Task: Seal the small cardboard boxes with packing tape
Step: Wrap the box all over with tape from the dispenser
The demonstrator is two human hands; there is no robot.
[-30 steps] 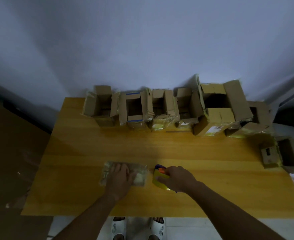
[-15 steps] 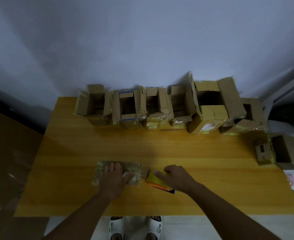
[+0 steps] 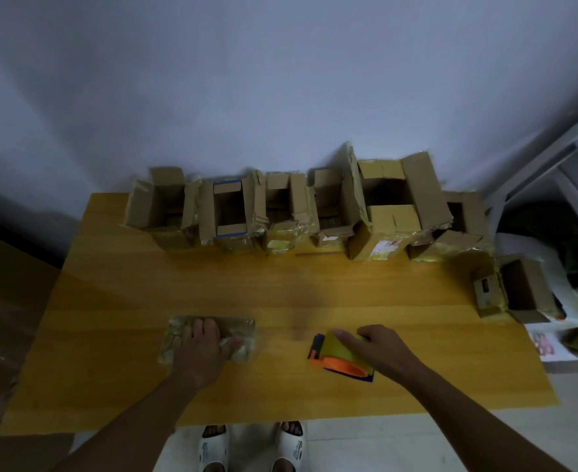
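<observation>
While the left hand (image 3: 201, 345) presses flat on 1 taped box (image 3: 212, 338) near the table's (image 3: 280, 294) front edge, the right hand (image 3: 379, 349) holds the tape dispenser (image 3: 340, 356) well apart. Sealing looks finished here; next, probably fetching an open box (image 3: 228, 212) from the back row.

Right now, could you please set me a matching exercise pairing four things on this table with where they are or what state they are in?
Things:
1. taped box
2. tape dispenser
3. blue-edged box
4. largest box

States:
A. open, tallest in the back row
B. under the left hand
C. open, second from the row's left end
D. lying on the table, the right hand on it

Pairs: 1-B, 2-D, 3-C, 4-A
</observation>
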